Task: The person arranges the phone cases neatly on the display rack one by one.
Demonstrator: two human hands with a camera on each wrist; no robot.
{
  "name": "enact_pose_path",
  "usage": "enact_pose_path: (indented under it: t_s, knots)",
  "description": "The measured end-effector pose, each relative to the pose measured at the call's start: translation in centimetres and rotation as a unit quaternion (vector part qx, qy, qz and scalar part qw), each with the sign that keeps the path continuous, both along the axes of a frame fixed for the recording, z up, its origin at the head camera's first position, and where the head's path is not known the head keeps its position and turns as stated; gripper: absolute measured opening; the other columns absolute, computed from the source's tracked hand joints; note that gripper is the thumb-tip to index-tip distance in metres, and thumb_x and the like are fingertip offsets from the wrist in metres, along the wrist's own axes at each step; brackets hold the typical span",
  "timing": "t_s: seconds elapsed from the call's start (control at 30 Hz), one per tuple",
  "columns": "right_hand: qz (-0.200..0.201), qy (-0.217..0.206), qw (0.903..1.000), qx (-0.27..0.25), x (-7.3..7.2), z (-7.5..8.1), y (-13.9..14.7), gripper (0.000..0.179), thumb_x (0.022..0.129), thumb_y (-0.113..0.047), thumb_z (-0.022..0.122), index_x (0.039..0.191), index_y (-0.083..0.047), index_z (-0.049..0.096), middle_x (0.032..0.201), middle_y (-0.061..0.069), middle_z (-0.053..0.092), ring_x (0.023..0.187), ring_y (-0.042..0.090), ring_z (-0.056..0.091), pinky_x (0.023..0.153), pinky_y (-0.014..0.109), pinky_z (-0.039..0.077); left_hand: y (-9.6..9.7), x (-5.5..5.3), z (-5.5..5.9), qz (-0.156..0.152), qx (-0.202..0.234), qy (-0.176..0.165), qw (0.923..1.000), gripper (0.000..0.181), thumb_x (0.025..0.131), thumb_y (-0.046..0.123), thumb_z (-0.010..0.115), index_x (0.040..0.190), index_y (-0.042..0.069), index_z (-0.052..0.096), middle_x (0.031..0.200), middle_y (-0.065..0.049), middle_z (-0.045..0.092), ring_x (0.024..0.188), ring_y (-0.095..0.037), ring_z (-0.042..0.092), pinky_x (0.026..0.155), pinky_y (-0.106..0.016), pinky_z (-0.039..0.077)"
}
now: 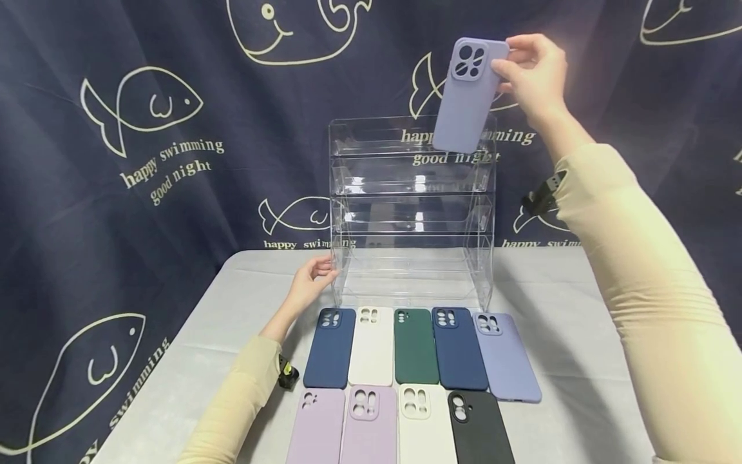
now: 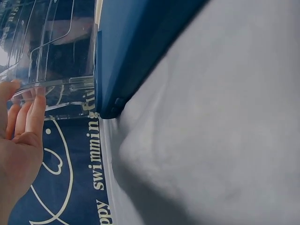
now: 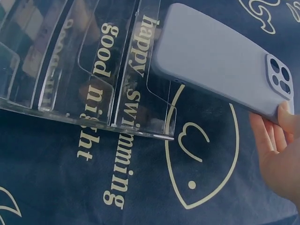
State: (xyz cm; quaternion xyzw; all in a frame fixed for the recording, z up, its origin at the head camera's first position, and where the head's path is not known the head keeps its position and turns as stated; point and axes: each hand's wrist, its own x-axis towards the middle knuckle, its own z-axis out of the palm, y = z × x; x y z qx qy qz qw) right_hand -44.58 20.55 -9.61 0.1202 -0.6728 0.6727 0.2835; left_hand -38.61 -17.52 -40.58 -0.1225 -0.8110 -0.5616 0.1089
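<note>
With my right hand (image 1: 538, 76) I pinch a rectangular, matte lavender-blue phone case (image 1: 468, 115) by its side edge, up at the top right of a clear plastic tiered rack (image 1: 400, 188), whose left wall my left hand (image 1: 310, 281) grips low down, near a flat dark-blue phone case (image 1: 329, 353)

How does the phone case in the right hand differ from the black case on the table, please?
The held case is pale periwinkle; the black case is darker. The held case is raised in the right hand; the black case lies on the table. The held case's camera block is squarish; the black case's is narrow and long. Both have camera openings.
</note>
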Motion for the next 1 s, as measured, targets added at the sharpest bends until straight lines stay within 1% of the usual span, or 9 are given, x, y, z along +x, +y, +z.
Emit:
enact_pose_path:
  t_s: [0.1,0.2,0.3,0.43,0.53,0.6,0.7,0.87,1.0]
  knots:
    - [-0.015,-0.001,0.9999,0.002,-0.6,0.3,-0.4,0.033,0.08,0.004,0.068,0.111,-0.003,0.061,0.081,-0.004,0.059,0.07,0.003,0.061,0.056,0.013,0.055,0.1,0.0,0.0,-0.001,-0.001,-0.01,0.9999,0.043,0.087,0.011,0.066,0.125,-0.004,0.052,0.111,-0.024,0.062,0.1,-0.028,0.061,0.088,-0.03,0.052]
    - [-0.026,-0.006,0.9996,0.001,-1.1,0.5,-0.7,0.034,0.081,0.003,0.068,0.113,-0.002,0.061,0.081,-0.005,0.058,0.071,0.003,0.061,0.058,0.013,0.055,0.2,0.0,0.0,-0.011,0.003,-0.017,0.9998,0.043,0.087,0.009,0.065,0.126,-0.005,0.051,0.112,-0.026,0.061,0.103,-0.033,0.06,0.089,-0.033,0.052]
    - [-0.027,-0.007,0.9996,-0.01,-1.6,0.6,-1.0,0.033,0.081,0.003,0.068,0.112,-0.002,0.062,0.081,-0.005,0.059,0.072,0.004,0.061,0.059,0.013,0.055,0.4,0.8,0.8,-0.017,0.005,-0.019,0.9997,0.042,0.088,0.005,0.064,0.125,-0.008,0.05,0.112,-0.028,0.06,0.104,-0.037,0.058,0.089,-0.034,0.051]
    - [-0.027,-0.003,0.9994,-0.02,-2.5,1.0,-1.4,0.031,0.081,0.002,0.068,0.111,-0.003,0.062,0.081,-0.004,0.059,0.073,0.004,0.06,0.059,0.012,0.055,0.7,1.9,2.1,-0.019,0.006,-0.017,0.9997,0.04,0.087,0.002,0.063,0.124,-0.009,0.05,0.112,-0.03,0.06,0.104,-0.039,0.058,0.087,-0.028,0.05]
    - [-0.024,0.002,0.9996,-0.01,-3.3,1.0,-1.7,0.03,0.081,0.002,0.069,0.109,-0.005,0.062,0.081,-0.005,0.059,0.072,0.004,0.06,0.06,0.012,0.055,0.4,1.2,1.4,-0.015,0.008,-0.011,0.9998,0.04,0.087,0.004,0.064,0.123,-0.008,0.051,0.111,-0.028,0.06,0.103,-0.036,0.059,0.087,-0.026,0.05]
    - [-0.02,0.003,0.9998,-0.003,-3.8,0.7,-1.7,0.029,0.081,0.002,0.069,0.107,-0.006,0.063,0.08,-0.005,0.059,0.072,0.004,0.06,0.061,0.012,0.055,0.2,0.6,0.6,-0.014,0.007,-0.01,0.9998,0.039,0.087,0.006,0.065,0.121,-0.006,0.052,0.11,-0.026,0.061,0.102,-0.033,0.059,0.088,-0.028,0.05]
    - [-0.019,0.004,0.9997,0.015,-4.5,0.1,-1.6,0.029,0.08,0.001,0.069,0.107,-0.008,0.064,0.079,-0.007,0.06,0.072,0.003,0.06,0.062,0.01,0.054,0.0,-0.1,-0.2,-0.012,0.005,-0.007,0.9999,0.036,0.087,0.009,0.066,0.117,-0.004,0.053,0.109,-0.023,0.061,0.101,-0.029,0.06,0.087,-0.025,0.05]
    - [-0.019,-0.007,0.9997,0.014,-6.0,-0.9,-1.7,0.03,0.081,-0.002,0.07,0.11,-0.005,0.064,0.079,-0.007,0.063,0.073,0.005,0.061,0.062,0.011,0.055,0.0,-0.1,-0.3,-0.012,0.008,-0.004,0.9999,0.033,0.087,0.009,0.065,0.114,-0.004,0.053,0.108,-0.022,0.06,0.102,-0.03,0.06,0.089,-0.032,0.051]
    - [-0.009,-0.028,0.9995,-0.009,-6.8,-1.5,-1.8,0.026,0.082,-0.004,0.07,0.107,-0.002,0.065,0.079,-0.006,0.065,0.07,0.007,0.064,0.06,0.013,0.055,0.0,0.0,-0.4,-0.004,0.004,-0.008,1.0,0.032,0.087,0.009,0.065,0.114,-0.003,0.053,0.108,-0.021,0.061,0.101,-0.026,0.06,0.089,-0.028,0.051]
